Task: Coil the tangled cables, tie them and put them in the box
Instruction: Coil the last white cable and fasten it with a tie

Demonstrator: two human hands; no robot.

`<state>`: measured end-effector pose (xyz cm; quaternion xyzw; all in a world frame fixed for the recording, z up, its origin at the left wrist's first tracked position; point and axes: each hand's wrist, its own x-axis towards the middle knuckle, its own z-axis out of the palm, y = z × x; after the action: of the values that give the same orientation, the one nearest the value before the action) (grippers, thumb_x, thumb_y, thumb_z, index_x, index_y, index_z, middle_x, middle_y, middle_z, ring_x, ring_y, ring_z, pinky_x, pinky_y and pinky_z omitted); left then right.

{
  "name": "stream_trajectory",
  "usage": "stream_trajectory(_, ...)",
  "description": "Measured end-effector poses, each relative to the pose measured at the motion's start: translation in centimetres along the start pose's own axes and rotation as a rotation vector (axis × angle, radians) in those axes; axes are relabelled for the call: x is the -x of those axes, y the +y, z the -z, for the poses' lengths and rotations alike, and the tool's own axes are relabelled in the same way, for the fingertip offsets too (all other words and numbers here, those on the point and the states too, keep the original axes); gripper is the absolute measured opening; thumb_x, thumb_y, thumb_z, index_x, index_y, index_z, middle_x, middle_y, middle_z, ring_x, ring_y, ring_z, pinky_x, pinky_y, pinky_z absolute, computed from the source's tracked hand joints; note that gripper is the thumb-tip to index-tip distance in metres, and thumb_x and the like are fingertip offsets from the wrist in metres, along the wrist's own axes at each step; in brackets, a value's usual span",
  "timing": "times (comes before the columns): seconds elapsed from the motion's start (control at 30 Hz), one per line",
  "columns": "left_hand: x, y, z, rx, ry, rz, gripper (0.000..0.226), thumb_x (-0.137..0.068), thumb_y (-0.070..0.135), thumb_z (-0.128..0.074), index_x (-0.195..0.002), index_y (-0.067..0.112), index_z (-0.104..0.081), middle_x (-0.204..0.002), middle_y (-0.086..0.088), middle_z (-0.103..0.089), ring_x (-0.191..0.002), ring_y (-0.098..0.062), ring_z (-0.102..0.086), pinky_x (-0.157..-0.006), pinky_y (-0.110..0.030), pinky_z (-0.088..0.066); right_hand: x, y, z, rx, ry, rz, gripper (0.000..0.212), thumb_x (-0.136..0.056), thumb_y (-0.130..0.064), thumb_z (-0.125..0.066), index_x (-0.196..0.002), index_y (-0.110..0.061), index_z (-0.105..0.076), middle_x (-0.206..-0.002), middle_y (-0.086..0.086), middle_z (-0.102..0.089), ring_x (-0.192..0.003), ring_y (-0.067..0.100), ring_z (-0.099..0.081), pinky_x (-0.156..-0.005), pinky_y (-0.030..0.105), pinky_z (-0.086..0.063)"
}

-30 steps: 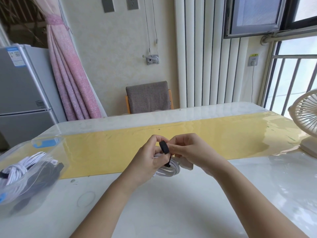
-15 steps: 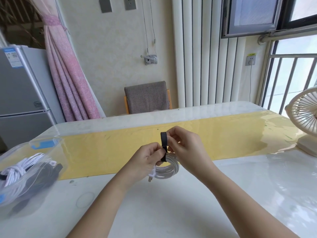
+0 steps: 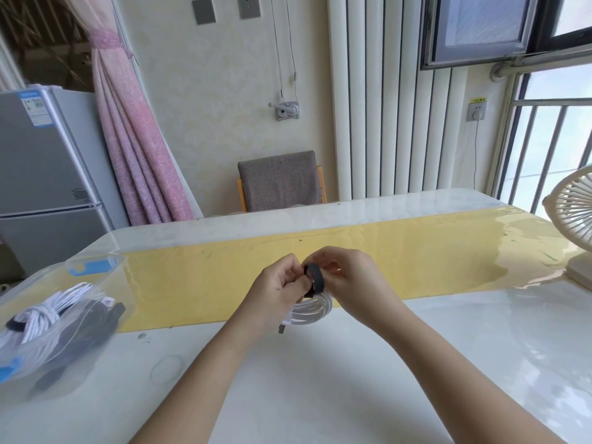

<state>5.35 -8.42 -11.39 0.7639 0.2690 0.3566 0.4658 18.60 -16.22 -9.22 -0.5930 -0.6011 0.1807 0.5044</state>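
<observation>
- Glossy white round-coiled cable (image 3: 312,312) hangs below both hands' fingers.
- Left hand (image 3: 277,291) fingers clench the coil.
- Right hand (image 3: 347,278) fingers pinch the matte black flat fabric strap (image 3: 317,280) looped above it.

A white cable (image 3: 312,310), wound into a small coil, was held just above the surface with a black strap (image 3: 315,280) looped over its top. Far left, the clear box (image 3: 80,354) contained a white bundle (image 3: 48,310) and a black bundle (image 3: 86,325).
</observation>
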Motion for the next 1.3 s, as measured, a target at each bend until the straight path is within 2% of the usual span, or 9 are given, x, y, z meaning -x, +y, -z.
stream_trajectory(0.13,-0.1,-0.3,0.0,-0.026,0.0,0.06,0.021,-0.092,0.011,-0.057,-0.075,0.008,-0.047,-0.052,0.011,-0.053,-0.05,-0.005,-0.044,-0.053,-0.013,-0.034,0.1,0.0,0.3,0.003,0.022,0.009,0.018,-0.083,-0.003,-0.061,-0.081,-0.014,-0.075,-0.077,-0.003,-0.073,-0.073,0.008,-0.068,-0.068,0.023,-0.055)
stream_trajectory(0.3,0.2,0.0,-0.3,0.018,0.023,0.169,0.029,-0.096,0.013,-0.047,-0.068,0.013,-0.046,-0.051,0.011,-0.047,-0.048,-0.006,-0.039,-0.052,-0.02,-0.028,0.4,0.3,-2.6,0.395,0.085,0.056,0.022,-0.091,-0.004,-0.04,-0.103,-0.009,-0.059,-0.1,0.005,-0.056,-0.086,0.023,-0.055,-0.071,0.029,-0.04)
stream_trajectory(0.47,0.4,0.3,-0.4,0.111,0.033,0.204,0.034,-0.101,0.02,-0.042,-0.069,0.009,-0.046,-0.057,0.005,-0.044,-0.055,-0.012,-0.034,-0.049,-0.016,-0.03,0.5,0.2,-2.7,0.289,0.129,0.09,0.017,-0.093,-0.007,-0.041,-0.095,-0.009,-0.058,-0.095,0.003,-0.057,-0.083,0.021,-0.053,-0.071,0.029,-0.04)
stream_trajectory(0.63,0.3,0.2,-0.5,0.071,0.067,0.258,0.034,-0.094,0.026,-0.055,-0.065,0.012,-0.045,-0.059,0.001,-0.044,-0.059,-0.017,-0.033,-0.052,-0.025,-0.025,0.3,0.6,-2.6,0.195,0.13,0.033,0.015,-0.085,-0.004,-0.05,-0.09,-0.006,-0.065,-0.09,0.004,-0.065,-0.083,0.021,-0.059,-0.071,0.03,-0.046)
stream_trajectory(0.73,0.3,0.5,-0.6,0.121,0.099,0.304,0.034,-0.097,0.023,-0.051,-0.065,0.011,-0.044,-0.054,0.003,-0.046,-0.056,-0.015,-0.034,-0.051,-0.024,-0.026,0.3,0.6,-2.4,0.189,0.123,0.067,0.016,-0.085,-0.003,-0.052,-0.089,-0.007,-0.067,-0.088,0.003,-0.065,-0.081,0.02,-0.059,-0.068,0.025,-0.044)
stream_trajectory(0.87,0.2,0.9,-0.1,0.267,0.075,0.356,0.033,-0.099,0.018,-0.048,-0.068,0.008,-0.048,-0.049,0.004,-0.049,-0.048,-0.01,-0.041,-0.049,-0.021,-0.033,0.2,0.8,-2.0,0.186,0.084,0.191,0.014,-0.086,0.0,-0.053,-0.088,-0.007,-0.065,-0.087,0.003,-0.063,-0.076,0.02,-0.057,-0.067,0.026,-0.045)
stream_trajectory(0.97,0.1,1.0,0.3,0.32,0.071,0.393,0.029,-0.098,0.013,-0.049,-0.07,0.006,-0.049,-0.053,-0.001,-0.049,-0.045,-0.009,-0.044,-0.047,-0.021,-0.036,0.1,1.3,-1.7,0.155,0.032,0.254,0.01,-0.086,-0.009,-0.053,-0.087,-0.012,-0.063,-0.085,-0.002,-0.061,-0.074,0.015,-0.056,-0.066,0.019,-0.044)
stream_trajectory(1.13,0.1,1.5,0.6,0.324,0.095,0.406,0.026,-0.092,0.0,-0.044,-0.066,0.005,-0.049,-0.056,-0.006,-0.044,-0.046,-0.012,-0.04,-0.046,-0.021,-0.035,0.2,1.2,-0.9,0.056,-0.059,0.288,0.015,-0.087,-0.004,-0.059,-0.085,-0.019,-0.064,-0.089,-0.005,-0.061,-0.081,0.011,-0.059,-0.071,0.015,-0.045)
stream_trajectory(1.3,0.0,1.4,1.1,0.362,0.114,0.405,0.023,-0.091,0.003,-0.047,-0.068,0.004,-0.054,-0.064,-0.008,-0.046,-0.059,-0.016,-0.04,-0.053,-0.024,-0.035,0.0,1.0,-0.8,-0.07,-0.116,0.284,0.016,-0.085,0.002,-0.064,-0.086,-0.013,-0.072,-0.094,-0.001,-0.062,-0.09,0.013,-0.062,-0.081,0.018,-0.05)
